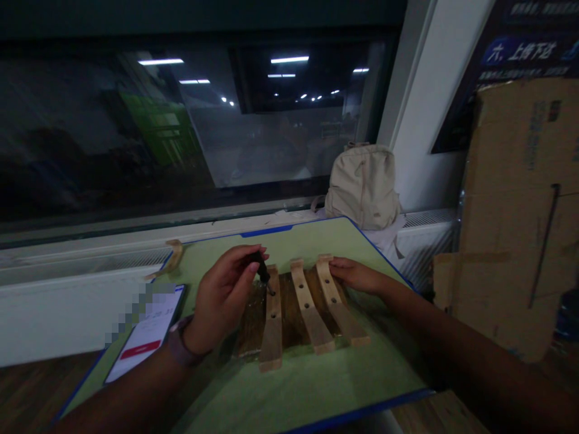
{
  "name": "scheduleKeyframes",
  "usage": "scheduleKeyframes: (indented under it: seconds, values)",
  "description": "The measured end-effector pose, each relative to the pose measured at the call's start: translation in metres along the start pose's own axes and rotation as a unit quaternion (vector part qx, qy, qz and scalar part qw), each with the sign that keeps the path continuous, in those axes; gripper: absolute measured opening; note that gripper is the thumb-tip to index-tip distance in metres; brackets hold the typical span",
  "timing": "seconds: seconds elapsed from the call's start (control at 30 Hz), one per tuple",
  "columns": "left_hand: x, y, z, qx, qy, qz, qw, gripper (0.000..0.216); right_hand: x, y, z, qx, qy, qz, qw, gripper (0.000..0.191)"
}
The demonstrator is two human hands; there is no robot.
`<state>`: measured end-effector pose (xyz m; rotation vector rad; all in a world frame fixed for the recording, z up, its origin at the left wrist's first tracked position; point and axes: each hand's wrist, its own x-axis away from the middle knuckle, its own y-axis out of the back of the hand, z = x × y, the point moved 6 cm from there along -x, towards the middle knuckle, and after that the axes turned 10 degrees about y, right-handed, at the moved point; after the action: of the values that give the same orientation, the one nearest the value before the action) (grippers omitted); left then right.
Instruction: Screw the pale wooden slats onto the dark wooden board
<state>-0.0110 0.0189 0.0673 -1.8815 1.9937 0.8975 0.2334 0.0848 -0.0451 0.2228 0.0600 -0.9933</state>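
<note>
My left hand (228, 283) is closed around the black handle of a screwdriver (261, 267). The tool's metal tip meets the upper hole of the left curved wooden strip (272, 337). Two more such strips, a middle one (314, 322) and a right one (344, 319), lie beside it across a dark brown wooden board (289, 301). Each strip shows two dark holes or screw heads; which they are I cannot tell. At the far end of the right strip, my right hand (357, 274) grips its side, some fingers hidden.
The board lies on a green table (362, 392) with blue edging. To the left rests a phone (149, 337) with a lit screen, and behind it another curved wooden piece (174, 256). A beige backpack (362, 187) stands by the window; a cardboard sheet (511, 229) is at right.
</note>
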Motion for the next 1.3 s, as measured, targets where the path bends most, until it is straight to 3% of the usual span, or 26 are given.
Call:
scheduleKeyframes:
  seconds: [0.07,0.17,0.3,0.4,0.53,0.63,0.73,0.83,1.0,1.1,1.2,1.3]
  values:
    - [0.001,-0.004,0.002,0.022,0.018,0.025,0.999,0.029,0.001,-0.001,0.003,0.002,0.008,0.000,1.000,0.044]
    - [0.002,-0.005,-0.004,0.003,-0.035,0.044,0.998,0.027,0.001,-0.002,0.004,0.002,0.002,0.002,1.000,0.044]
    - [0.001,0.002,-0.009,-0.048,-0.092,0.003,0.995,0.026,0.002,0.002,-0.001,0.017,-0.018,-0.009,1.000,0.045]
    - [0.001,0.004,-0.006,-0.061,-0.071,-0.012,0.996,0.023,0.001,0.003,-0.003,0.020,-0.009,-0.007,1.000,0.044]
    - [0.003,-0.001,0.002,-0.047,-0.018,0.018,0.999,0.032,0.001,0.002,-0.002,0.030,0.003,0.000,1.000,0.044]
    - [0.003,-0.003,-0.005,-0.089,-0.066,0.029,0.993,0.031,0.001,0.002,-0.002,0.033,-0.004,-0.007,0.999,0.047]
    - [0.003,0.001,-0.013,-0.112,-0.114,0.002,0.987,0.024,0.000,0.000,0.000,0.036,-0.007,-0.007,0.999,0.048]
    - [0.004,0.005,-0.014,-0.119,-0.115,-0.017,0.986,0.023,0.001,-0.001,0.003,0.032,-0.005,-0.005,0.999,0.046]
    - [0.004,-0.002,-0.009,-0.101,-0.071,0.038,0.992,0.038,0.002,0.000,0.001,0.019,-0.013,-0.015,1.000,0.050]
    - [0.005,-0.007,-0.017,-0.131,-0.118,0.074,0.981,0.035,0.001,0.001,-0.001,0.007,-0.004,-0.012,1.000,0.051]
    - [0.005,-0.003,-0.023,-0.158,-0.154,0.043,0.974,0.028,0.000,0.001,-0.006,-0.009,-0.004,-0.005,1.000,0.049]
    - [0.004,0.001,-0.021,-0.180,-0.144,0.005,0.973,0.029,0.000,0.002,-0.007,-0.003,-0.005,-0.010,1.000,0.046]
